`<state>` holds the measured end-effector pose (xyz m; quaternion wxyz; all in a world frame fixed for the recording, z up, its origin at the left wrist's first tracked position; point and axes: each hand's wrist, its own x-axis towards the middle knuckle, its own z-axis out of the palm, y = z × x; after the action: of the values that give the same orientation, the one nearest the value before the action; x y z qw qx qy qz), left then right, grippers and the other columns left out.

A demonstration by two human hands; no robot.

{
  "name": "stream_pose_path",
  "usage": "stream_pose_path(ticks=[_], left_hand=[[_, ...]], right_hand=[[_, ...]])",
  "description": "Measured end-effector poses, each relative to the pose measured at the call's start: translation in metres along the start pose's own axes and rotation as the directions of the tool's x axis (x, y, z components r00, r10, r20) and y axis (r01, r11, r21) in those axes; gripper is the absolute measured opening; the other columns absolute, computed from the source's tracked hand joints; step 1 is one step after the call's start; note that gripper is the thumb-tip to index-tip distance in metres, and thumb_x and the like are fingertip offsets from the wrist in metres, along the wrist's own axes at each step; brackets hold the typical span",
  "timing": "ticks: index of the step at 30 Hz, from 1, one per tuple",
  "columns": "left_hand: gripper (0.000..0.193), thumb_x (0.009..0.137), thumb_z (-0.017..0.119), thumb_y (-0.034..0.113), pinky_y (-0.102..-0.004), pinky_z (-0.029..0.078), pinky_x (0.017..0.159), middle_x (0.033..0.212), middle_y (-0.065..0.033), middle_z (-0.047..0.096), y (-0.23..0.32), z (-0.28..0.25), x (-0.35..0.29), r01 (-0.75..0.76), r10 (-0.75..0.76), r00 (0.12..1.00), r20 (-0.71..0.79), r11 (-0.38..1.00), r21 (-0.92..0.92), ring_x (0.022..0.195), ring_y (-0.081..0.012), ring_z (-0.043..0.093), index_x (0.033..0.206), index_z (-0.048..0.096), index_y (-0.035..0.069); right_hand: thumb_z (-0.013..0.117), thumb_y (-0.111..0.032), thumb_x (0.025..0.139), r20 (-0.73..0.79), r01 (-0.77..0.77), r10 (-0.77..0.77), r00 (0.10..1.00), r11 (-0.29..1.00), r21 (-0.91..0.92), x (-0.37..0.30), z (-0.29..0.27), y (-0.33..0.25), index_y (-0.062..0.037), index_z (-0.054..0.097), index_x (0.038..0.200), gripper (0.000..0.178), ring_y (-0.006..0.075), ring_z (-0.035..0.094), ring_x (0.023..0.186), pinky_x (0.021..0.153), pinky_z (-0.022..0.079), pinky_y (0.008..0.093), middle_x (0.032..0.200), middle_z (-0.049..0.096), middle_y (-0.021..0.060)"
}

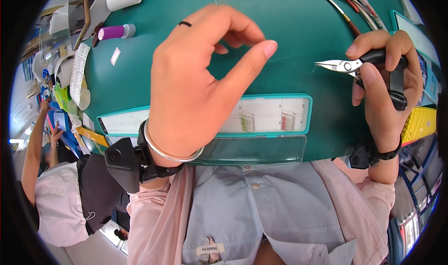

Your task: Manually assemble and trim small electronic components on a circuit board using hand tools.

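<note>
My left hand (191, 73) hovers over the green table, thumb and forefinger brought nearly tip to tip. Anything pinched there is too fine to make out; a thin pale line runs from the table's far edge down behind its knuckles. In my right hand (389, 78) is a small pair of pliers (343, 66) with black handles and pointed silver jaws facing left. Below the left hand lies a long teal-rimmed case (275, 97), its clear lid (252, 151) folded toward me. Small rows of green and red thin pieces (288, 122) sit on its white lining, partly covered by my hand.
A purple cylinder with a grey cap (112, 32) and a small white label (115, 56) lie at far left. Curled paper (80, 78) hangs along the left edge. Slim hooked tools (340, 8) lie far right. Yellow packages (420, 125) stand beyond my right wrist. Another person (60, 199) is at left.
</note>
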<state>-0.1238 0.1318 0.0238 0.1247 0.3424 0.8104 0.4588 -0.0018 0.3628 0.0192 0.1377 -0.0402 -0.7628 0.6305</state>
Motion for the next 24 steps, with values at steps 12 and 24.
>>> stream_pose_path(ticks=[12, 24], left_hand=[[0.01, 0.08, 0.081, 0.01, -0.0344, 0.048, 0.077, 0.088, -0.005, 0.072, 0.023, 0.007, -0.02, -0.1, 0.074, 0.986, 0.15, 0.98, 0.171, 0.085, -0.024, 0.061, 0.086, 0.074, 0.006], [0.014, 0.083, 0.077, 0.01, -0.0372, 0.047, 0.087, 0.1, -0.0085, 0.07, 0.036, -0.006, -0.058, -0.101, 0.134, 0.989, -0.068, 0.927, 0.361, 0.1, -0.028, 0.06, 0.096, 0.072, 0.006]], right_hand=[[0.065, -0.009, 0.088, -0.059, -0.042, 0.049, 0.997, 0.992, 0.118, -0.005, -0.001, -0.006, -0.0072, 0.041, 0.096, 0.026, 0.0055, 0.051, 0.052, 0.045, 0.044, 0.0157, 0.102, 0.064, 0.0179], [0.064, -0.002, 0.088, 0.302, 0.352, -0.226, 0.926, 0.805, -0.477, 0.001, -0.006, -0.046, 0.0017, 0.055, 0.091, 0.01, 0.0189, 0.05, 0.078, 0.064, 0.039, 0.0309, 0.09, 0.046, 0.0086]])
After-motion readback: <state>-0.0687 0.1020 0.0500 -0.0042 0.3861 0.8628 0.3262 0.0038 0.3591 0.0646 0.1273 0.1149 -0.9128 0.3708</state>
